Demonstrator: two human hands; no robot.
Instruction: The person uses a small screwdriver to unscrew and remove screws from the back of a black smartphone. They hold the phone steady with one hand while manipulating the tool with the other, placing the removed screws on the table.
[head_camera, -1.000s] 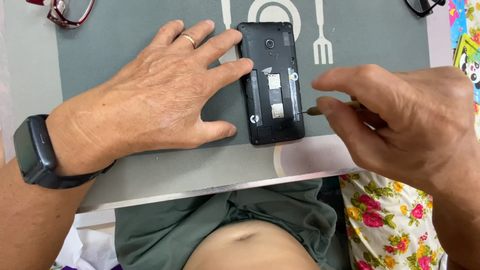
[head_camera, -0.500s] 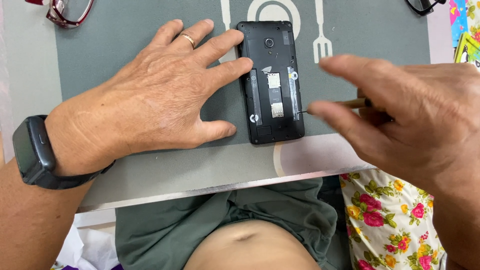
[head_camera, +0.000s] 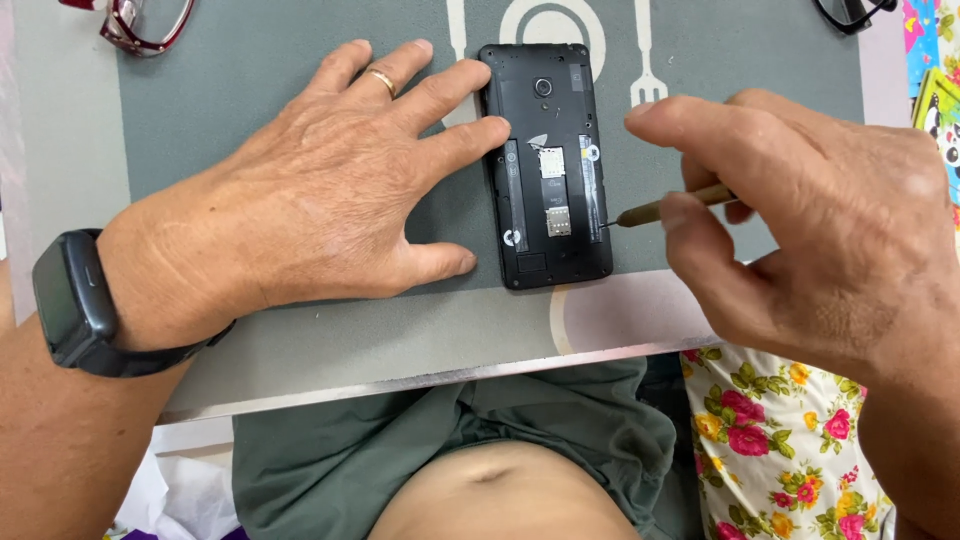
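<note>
head view: left hand (head_camera: 320, 190) flat, fingers spread, pressing mat (head_camera: 250, 80), fingertips against left edge of opened phone (head_camera: 547, 165). right hand (head_camera: 810, 220) pinched shut on thin screwdriver (head_camera: 672, 205), tip touching phone's right edge. phone lies lengthwise away from person, back cover off, between both hands. red glasses (head_camera: 135, 22) far left.

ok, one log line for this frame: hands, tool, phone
left hand: flat, steadying phone | right hand: pinching slim tool, tip at phone's right edge | phone: back cover off, on grey mat

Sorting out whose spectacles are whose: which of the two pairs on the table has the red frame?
The red-framed glasses at the far left corner, beyond the left hand; the black-framed glasses lie far right.
</note>
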